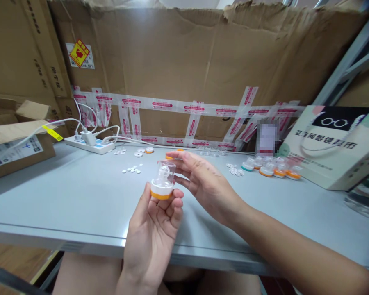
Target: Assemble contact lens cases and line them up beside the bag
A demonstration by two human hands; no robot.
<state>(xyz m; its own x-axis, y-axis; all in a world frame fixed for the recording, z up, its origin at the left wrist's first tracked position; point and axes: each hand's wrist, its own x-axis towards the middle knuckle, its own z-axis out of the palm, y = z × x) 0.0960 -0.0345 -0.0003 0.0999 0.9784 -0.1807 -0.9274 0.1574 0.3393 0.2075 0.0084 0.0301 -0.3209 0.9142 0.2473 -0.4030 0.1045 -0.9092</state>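
Our left hand (pixel 156 225) pinches a clear plastic, white-and-orange-based cylinder (pixel 162 182); our right hand (pixel 204 180), loosely spread, is just beside it.

Can't tell whether your right hand (pixel 207 180) touches the clear-topped piece (pixel 162 183), and it's hiding part of some orange bit (pixel 169 156) behind. Your left wrist (pixel 140 276) gets cropped at the bottom. That upright thing (pixel 267 138) is pixelated (total mush, honestly), the white scraps (pixel 235 170) are too tiny to make out, and the clear container (pixel 364 208) runs off the right edge.
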